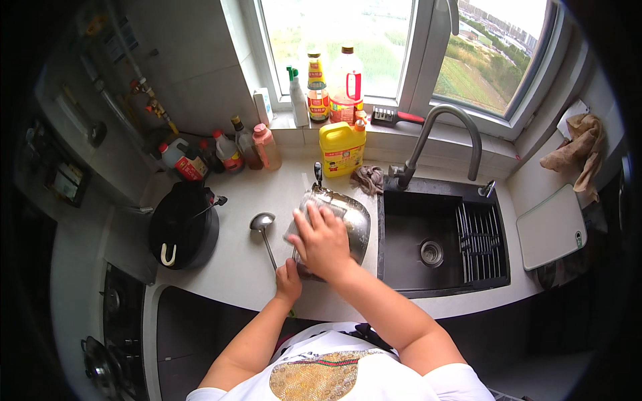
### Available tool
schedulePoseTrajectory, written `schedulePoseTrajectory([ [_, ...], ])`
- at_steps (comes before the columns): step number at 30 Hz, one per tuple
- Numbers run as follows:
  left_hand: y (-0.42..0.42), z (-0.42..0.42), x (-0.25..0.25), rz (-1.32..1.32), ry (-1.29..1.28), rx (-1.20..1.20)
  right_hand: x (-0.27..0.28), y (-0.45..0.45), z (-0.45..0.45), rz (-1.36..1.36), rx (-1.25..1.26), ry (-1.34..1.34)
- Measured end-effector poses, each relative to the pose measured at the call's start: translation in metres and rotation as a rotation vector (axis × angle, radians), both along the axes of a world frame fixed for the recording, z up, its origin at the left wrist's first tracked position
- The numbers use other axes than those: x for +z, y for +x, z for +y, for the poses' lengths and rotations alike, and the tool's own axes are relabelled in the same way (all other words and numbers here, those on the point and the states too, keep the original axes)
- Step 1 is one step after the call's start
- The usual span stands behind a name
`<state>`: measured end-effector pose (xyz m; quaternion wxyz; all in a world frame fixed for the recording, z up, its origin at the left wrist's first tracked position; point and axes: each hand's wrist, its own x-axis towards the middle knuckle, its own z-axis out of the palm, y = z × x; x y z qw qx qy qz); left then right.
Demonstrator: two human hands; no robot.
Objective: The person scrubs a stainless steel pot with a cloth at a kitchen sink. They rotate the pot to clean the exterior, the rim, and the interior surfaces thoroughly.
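A shiny metal pot (358, 225) lies tipped on the counter, its outer surface upward and one dark handle pointing to the window. Spread over it, my right hand (323, 240) presses a greyish cloth or scouring pad (296, 228) against the metal. My left hand (288, 280) grips the pot's near left edge; the part under its fingers is hidden. Just left of the pot, a metal ladle (262, 221) rests on the counter, its handle running down behind my left hand.
At right is a black sink (416, 240) with a rack (481, 240) and curved faucet (474, 145). A yellow jug (342, 150) and crumpled rag (368, 179) stand behind the pot. A black round appliance (183, 225) sits at left, bottles (228, 153) behind it.
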<state>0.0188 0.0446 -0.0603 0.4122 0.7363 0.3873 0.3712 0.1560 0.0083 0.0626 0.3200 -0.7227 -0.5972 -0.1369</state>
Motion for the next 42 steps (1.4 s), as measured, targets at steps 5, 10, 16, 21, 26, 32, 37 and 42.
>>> schedulePoseTrajectory([
  [5, -0.002, 0.002, 0.002, 0.168, 0.02, 0.03, 0.018, 0.034, 0.043, 0.171, -0.053, -0.268],
  [10, -0.003, 0.01, -0.019, 0.114, 0.022, 0.031, -0.005, 0.001, 0.017, 0.057, -0.013, -0.012],
  [16, 0.003, -0.003, 0.001, -0.029, -0.045, 0.029, -0.023, -0.017, -0.039, 0.062, -0.05, -0.02],
  [21, 0.003, 0.0, -0.005, 0.073, 0.034, 0.084, -0.031, 0.073, -0.01, 0.362, -0.276, -0.215],
  [26, 0.002, -0.001, -0.009, 0.055, 0.062, 0.094, -0.044, 0.06, -0.046, 0.299, -0.205, -0.04],
  [32, -0.005, 0.002, -0.014, 0.075, 0.018, 0.107, -0.034, 0.027, -0.074, 0.267, -0.192, 0.038],
  [37, -0.007, 0.005, -0.014, 0.182, -0.058, 0.086, -0.071, 0.103, -0.029, 0.819, -0.302, -0.085],
  [42, 0.002, 0.0, -0.002, 0.073, 0.021, 0.105, -0.06, 0.103, -0.028, 0.787, -0.242, -0.086],
])
